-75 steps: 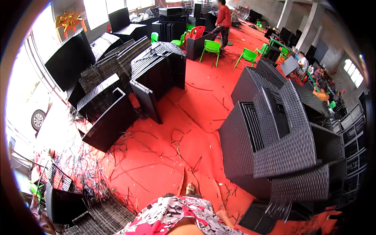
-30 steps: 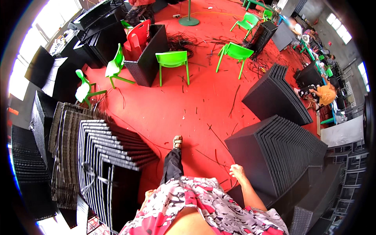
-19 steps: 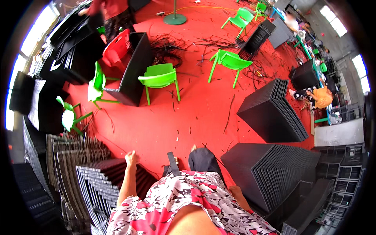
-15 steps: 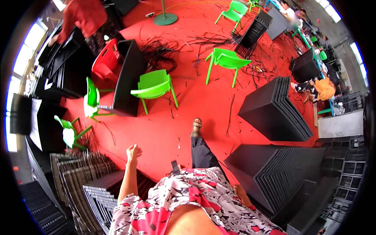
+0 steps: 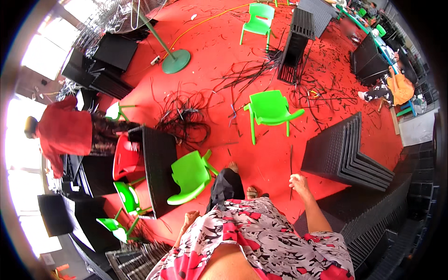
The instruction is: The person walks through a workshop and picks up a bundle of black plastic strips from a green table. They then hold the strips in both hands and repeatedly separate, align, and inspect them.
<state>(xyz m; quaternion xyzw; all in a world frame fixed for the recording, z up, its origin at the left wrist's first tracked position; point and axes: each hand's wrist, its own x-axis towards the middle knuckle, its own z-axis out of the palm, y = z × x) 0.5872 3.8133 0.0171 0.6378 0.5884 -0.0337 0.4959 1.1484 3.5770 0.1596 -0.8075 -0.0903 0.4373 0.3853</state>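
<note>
My right hand (image 5: 298,182) hangs out in front of my body over the red floor, fingers loosely bent and slightly apart, with nothing in it. It is nearest to a stack of bent black woven panels (image 5: 343,154), without touching them. Low beside my shirt is my left hand (image 5: 190,218), partly turned from view; it looks loosely open and empty. The nearest thing ahead of it is a green plastic chair (image 5: 189,173), standing against a large black panel piece (image 5: 158,170). Both my feet show on the floor below me.
Another green chair (image 5: 270,108) stands ahead. Black strips (image 5: 186,119) lie tangled on the floor. A green round stand base (image 5: 176,61) is at far left, by a yellow cable. One person in red (image 5: 65,128) bends at left; another in orange (image 5: 400,88) sits far right.
I have stepped forward and my view has turned right. My right hand has swung forward into sight, while my left has swung back toward my body. The person in red now stands nearer the left windows.
</note>
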